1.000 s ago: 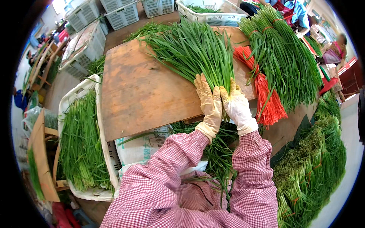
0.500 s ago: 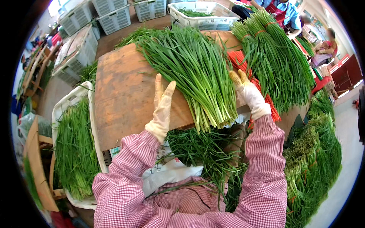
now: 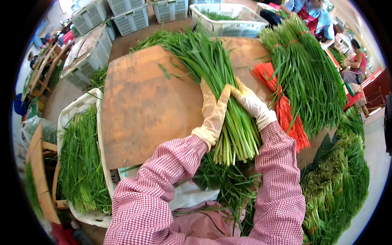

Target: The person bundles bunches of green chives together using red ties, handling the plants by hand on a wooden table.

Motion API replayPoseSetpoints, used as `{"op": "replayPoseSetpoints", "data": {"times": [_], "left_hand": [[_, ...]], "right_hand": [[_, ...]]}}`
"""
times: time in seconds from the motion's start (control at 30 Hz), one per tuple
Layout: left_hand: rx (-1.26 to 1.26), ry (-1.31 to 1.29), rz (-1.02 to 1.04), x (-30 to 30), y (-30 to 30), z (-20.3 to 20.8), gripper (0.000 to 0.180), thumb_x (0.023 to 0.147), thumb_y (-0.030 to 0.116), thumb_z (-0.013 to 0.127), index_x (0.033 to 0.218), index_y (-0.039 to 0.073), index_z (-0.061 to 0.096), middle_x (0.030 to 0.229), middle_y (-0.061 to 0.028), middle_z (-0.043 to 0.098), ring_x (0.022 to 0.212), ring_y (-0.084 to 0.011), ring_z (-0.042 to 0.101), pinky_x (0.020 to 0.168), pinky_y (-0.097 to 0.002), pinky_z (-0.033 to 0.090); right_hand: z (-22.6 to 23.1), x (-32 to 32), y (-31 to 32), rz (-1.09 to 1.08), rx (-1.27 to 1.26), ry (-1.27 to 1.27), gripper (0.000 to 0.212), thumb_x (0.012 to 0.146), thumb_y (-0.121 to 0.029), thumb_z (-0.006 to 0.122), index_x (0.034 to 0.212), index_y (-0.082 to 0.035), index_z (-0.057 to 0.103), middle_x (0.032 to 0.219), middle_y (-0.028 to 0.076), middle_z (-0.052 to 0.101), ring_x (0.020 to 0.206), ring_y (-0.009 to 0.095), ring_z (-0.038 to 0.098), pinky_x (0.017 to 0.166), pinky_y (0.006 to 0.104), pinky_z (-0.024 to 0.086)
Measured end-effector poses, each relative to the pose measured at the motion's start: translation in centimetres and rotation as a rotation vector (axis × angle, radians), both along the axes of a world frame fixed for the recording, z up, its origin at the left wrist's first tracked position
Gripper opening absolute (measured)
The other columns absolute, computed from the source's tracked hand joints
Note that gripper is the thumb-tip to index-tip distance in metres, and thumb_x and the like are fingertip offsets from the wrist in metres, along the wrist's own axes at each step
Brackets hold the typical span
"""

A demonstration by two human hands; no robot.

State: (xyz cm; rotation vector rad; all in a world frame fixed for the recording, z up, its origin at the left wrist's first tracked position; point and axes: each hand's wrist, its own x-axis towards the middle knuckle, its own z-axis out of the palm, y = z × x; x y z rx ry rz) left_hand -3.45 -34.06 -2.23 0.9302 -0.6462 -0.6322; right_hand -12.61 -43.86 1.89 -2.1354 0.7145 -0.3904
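Observation:
A bunch of garlic chives lies on the wooden board, its pale cut ends toward me and overhanging the near edge. My gloved left hand wraps its left side, and my gloved right hand wraps its right side. Both hands squeeze the stems together, with their fingertips meeting near the top of the bunch. The fingers beneath the stems are hidden. Just right of my right hand lies a bundle of red ties.
The wooden board spreads under my hands. Tied chive bundles are stacked at its right, with more chives below. A white crate of chives stands at the left. Loose chives hang by my lap. People sit at the far right.
Both hands have come together from either side of the chives and now grip them. The spread stems are gathered into a narrower bunch, drawn slightly toward me.

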Motion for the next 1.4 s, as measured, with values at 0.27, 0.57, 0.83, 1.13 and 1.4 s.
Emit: {"op": "replayPoseSetpoints", "data": {"times": [0.27,0.57,0.83,1.13,1.4], "left_hand": [[0.264,-0.072,-0.008,2.1,3.5,3.8,0.083,0.082,0.046,0.055,0.137,0.0,0.013,0.137,-0.0213,0.027,0.124,-0.0293,0.031,0.104,-0.0313,0.023],[0.306,-0.093,-0.097,4.0,11.1,2.9,0.065,0.087,0.034,0.051,0.138,0.009,0.02,0.143,-0.0108,0.021,0.131,-0.023,0.02,0.107,-0.033,0.016],[-0.13,-1.182,0.017,0.7,9.5,4.6,0.049,0.085,0.026,0.055,0.13,0.011,0.04,0.136,-0.0094,0.034,0.13,-0.0267,0.024,0.106,-0.0375,0.018],[0.008,-1.887,-0.089,1.0,3.8,4.9,0.043,0.09,0.041,0.035,0.13,0.027,0.039,0.137,0.0066,0.035,0.132,-0.0144,0.021,0.109,-0.0367,0.003],[-0.08,-1.587,-0.225,0.3,4.3,4.0,0.038,0.092,0.041,0.032,0.097,0.019,0.062,0.12,0.0022,0.054,0.122,-0.0178,0.04,0.106,-0.0368,0.013]], "right_hand": [[0.8,1.4,-1.1,-0.029,0.028,0.09,0.103,0.07,-0.073,0.044,0.136,0.002,0.019,0.137,0.022,0.029,0.129,0.03,0.026,0.105,0.0306,0.022],[3.5,-9.6,1.5,-0.188,0.002,-0.383,0.057,0.09,-0.047,0.032,0.13,-0.007,0.039,0.132,0.009,0.041,0.123,0.019,0.036,0.099,0.032,0.027],[-5.1,-14.1,14.7,-0.635,0.079,-1.043,0.055,0.092,-0.049,0.029,0.118,-0.006,0.052,0.119,0.005,0.053,0.108,0.015,0.047,0.09,0.0305,0.035],[-7.3,-7.8,13.1,-0.65,0.289,-1.332,0.042,0.093,-0.034,0.039,0.124,-0.005,0.046,0.123,0.006,0.049,0.11,0.015,0.047,0.096,0.0315,0.035],[-4.7,-4.4,13.6,-0.67,0.478,-1.404,0.035,0.093,-0.027,0.043,0.111,0.001,0.054,0.103,0.009,0.06,0.094,0.015,0.056,0.086,0.0275,0.044]]}}
